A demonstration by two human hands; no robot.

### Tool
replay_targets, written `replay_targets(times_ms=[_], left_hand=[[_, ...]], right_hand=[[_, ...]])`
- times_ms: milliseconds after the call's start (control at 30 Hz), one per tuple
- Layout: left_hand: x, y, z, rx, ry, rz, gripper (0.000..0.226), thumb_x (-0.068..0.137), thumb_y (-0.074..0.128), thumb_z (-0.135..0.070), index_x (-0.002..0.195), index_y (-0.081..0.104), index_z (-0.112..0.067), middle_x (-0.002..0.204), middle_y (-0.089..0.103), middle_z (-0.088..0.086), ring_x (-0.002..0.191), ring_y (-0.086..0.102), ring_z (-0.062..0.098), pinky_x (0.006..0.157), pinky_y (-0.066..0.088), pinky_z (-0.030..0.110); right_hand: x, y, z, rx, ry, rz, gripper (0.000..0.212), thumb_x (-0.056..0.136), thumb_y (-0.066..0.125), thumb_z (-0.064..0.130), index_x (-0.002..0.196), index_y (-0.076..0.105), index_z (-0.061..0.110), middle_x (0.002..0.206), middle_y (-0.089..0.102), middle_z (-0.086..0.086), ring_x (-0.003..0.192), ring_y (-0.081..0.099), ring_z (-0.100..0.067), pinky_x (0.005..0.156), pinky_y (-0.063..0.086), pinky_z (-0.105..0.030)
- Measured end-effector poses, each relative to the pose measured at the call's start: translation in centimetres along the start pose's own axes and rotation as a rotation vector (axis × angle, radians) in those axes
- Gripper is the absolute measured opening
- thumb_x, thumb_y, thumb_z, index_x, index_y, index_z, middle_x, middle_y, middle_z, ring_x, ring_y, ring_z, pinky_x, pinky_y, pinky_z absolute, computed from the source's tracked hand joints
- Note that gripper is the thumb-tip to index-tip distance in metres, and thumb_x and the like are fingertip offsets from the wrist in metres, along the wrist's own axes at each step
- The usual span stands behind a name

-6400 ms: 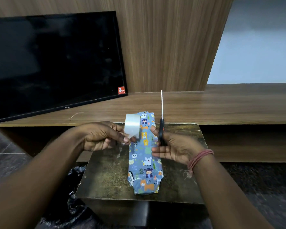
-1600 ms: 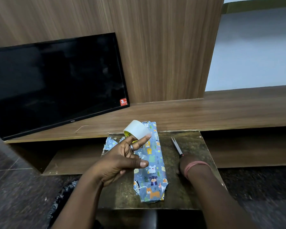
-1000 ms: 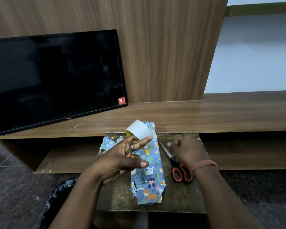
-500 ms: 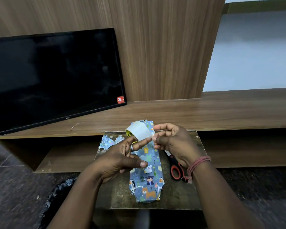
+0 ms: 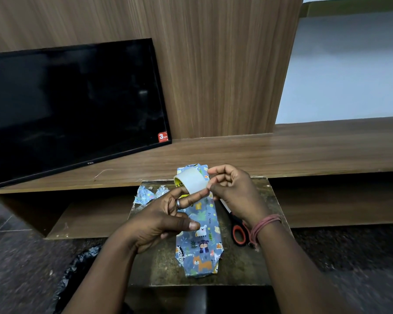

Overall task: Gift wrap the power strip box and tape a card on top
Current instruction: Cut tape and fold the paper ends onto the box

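Note:
The power strip box (image 5: 201, 243), wrapped in blue animal-print paper, lies lengthwise on a small dark table (image 5: 243, 270). Above its far half my left hand (image 5: 161, 223) holds a roll of clear tape (image 5: 191, 182) with fingers through the core. My right hand (image 5: 234, 193) pinches at the roll's edge by its near right side. Red-handled scissors (image 5: 237, 232) lie on the table to the right of the box, partly under my right wrist. No card is in view.
Scraps of wrapping paper (image 5: 149, 194) lie at the table's far left corner. A black TV (image 5: 70, 109) leans on a long wooden shelf (image 5: 281, 152) behind the table. A black plastic bag (image 5: 77, 275) sits on the floor at the left.
My right hand put the scissors down on the table right of the box, then came up to the tape roll and now pinches at its edge. The left hand kept the roll raised.

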State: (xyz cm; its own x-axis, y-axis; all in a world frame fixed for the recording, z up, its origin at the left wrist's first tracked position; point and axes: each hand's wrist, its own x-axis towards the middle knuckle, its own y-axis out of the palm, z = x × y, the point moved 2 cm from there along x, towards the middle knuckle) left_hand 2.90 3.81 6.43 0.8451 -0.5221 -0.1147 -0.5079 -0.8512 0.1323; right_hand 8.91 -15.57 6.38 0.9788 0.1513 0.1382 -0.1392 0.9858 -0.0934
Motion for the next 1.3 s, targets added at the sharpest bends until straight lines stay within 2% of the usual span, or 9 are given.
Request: replay_targets(times_ms=[233, 400, 600, 733, 867, 1000, 1100, 1233, 1300], left_hand=[[0.5, -0.6, 0.5, -0.047, 0.037, 0.01, 0.075, 0.087, 0.064, 0.016, 0.15, 0.028, -0.004, 0.155, 0.049, -0.003, 0.042, 0.034, 0.001, 0.039, 0.023, 0.017], [0.9, -0.1, 0.6, -0.11, 0.041, 0.021, 0.071, 0.088, 0.058, 0.02, 0.149, 0.027, 0.0, 0.154, 0.05, -0.001, 0.043, 0.039, -0.002, 0.037, 0.028, 0.011], [1.9, 1.0, 1.2, -0.18, -0.001, -0.02, 0.071, 0.083, 0.063, 0.019, 0.144, 0.035, -0.003, 0.147, 0.058, 0.002, 0.05, 0.051, 0.002, 0.038, 0.027, 0.013], [2.0, 1.4, 1.2, -0.176, -0.039, -0.12, 0.073, 0.084, 0.062, 0.021, 0.146, 0.043, -0.013, 0.141, 0.063, 0.002, 0.055, 0.058, 0.003, 0.039, 0.026, 0.015], [2.4, 1.8, 0.9, -0.165, -0.032, -0.265, 0.069, 0.085, 0.065, 0.018, 0.143, 0.048, -0.014, 0.131, 0.07, 0.004, 0.059, 0.062, 0.004, 0.042, 0.022, 0.018], [2.7, 2.0, 1.1, -0.174, -0.017, -0.367, 0.063, 0.083, 0.071, 0.011, 0.138, 0.052, -0.013, 0.123, 0.074, 0.005, 0.091, 0.064, 0.022, 0.043, 0.022, 0.019], [2.9, 2.2, 1.3, -0.259, 0.006, -0.409, 0.057, 0.079, 0.074, 0.0, 0.133, 0.056, -0.009, 0.124, 0.073, 0.008, 0.107, 0.072, 0.024, 0.04, 0.025, 0.016], [3.4, 2.0, 1.5, -0.585, 0.009, -0.486, 0.034, 0.091, 0.059, 0.003, 0.124, 0.061, -0.003, 0.119, 0.075, 0.009, 0.099, 0.075, 0.012, 0.038, 0.027, 0.01], [3.4, 2.1, 1.6, -0.723, 0.009, -0.499, 0.027, 0.095, 0.052, 0.003, 0.118, 0.062, -0.003, 0.112, 0.077, 0.007, 0.094, 0.076, 0.009, 0.036, 0.028, 0.008]], right_hand=[[-0.6, -0.9, 0.5, 0.028, 0.087, 0.041, 0.058, 0.085, 0.061, -0.016, 0.125, 0.057, 0.026, 0.106, 0.056, 0.004, 0.068, 0.061, -0.006, 0.053, 0.051, -0.022], [-0.8, -1.2, -0.7, -0.161, 0.149, 0.085, 0.02, 0.088, 0.075, 0.009, 0.107, 0.07, 0.016, 0.102, 0.072, -0.006, 0.062, 0.062, -0.012, 0.057, 0.052, -0.026], [-0.9, -2.1, -1.0, -0.259, 0.191, -0.027, 0.004, 0.093, 0.064, -0.002, 0.091, 0.066, 0.001, 0.072, 0.067, -0.007, 0.052, 0.062, -0.011, 0.05, 0.047, -0.019], [-0.6, -4.7, -2.4, -0.666, 0.155, -0.241, 0.015, 0.085, 0.06, -0.004, 0.084, 0.069, 0.008, 0.08, 0.071, -0.016, 0.072, 0.067, -0.032, 0.071, 0.057, -0.04], [-1.3, -5.7, -3.1, -0.971, 0.289, -0.266, 0.019, 0.09, 0.06, 0.004, 0.104, 0.072, 0.007, 0.102, 0.069, -0.021, 0.096, 0.065, -0.039, 0.077, 0.048, -0.032], [-1.6, -5.2, -3.5, -0.976, 0.36, -0.217, 0.023, 0.096, 0.059, 0.017, 0.099, 0.068, -0.004, 0.098, 0.067, -0.024, 0.089, 0.062, -0.038, 0.072, 0.043, -0.033], [-1.7, -4.7, -3.5, -1.023, 0.334, -0.23, 0.019, 0.096, 0.059, 0.018, 0.106, 0.069, 0.005, 0.104, 0.066, -0.02, 0.094, 0.064, -0.037, 0.074, 0.045, -0.033], [-2.2, -2.5, -1.9, -0.671, 0.06, -0.281, 0.018, 0.09, 0.073, 0.028, 0.107, 0.072, 0.021, 0.106, 0.069, 0.002, 0.094, 0.067, -0.015, 0.077, 0.053, -0.029], [-2.9, -0.4, -0.5, -0.26, 0.093, -0.084, 0.021, 0.092, 0.071, 0.039, 0.101, 0.072, 0.021, 0.093, 0.073, 0.01, 0.083, 0.067, 0.004, 0.072, 0.051, -0.016]])
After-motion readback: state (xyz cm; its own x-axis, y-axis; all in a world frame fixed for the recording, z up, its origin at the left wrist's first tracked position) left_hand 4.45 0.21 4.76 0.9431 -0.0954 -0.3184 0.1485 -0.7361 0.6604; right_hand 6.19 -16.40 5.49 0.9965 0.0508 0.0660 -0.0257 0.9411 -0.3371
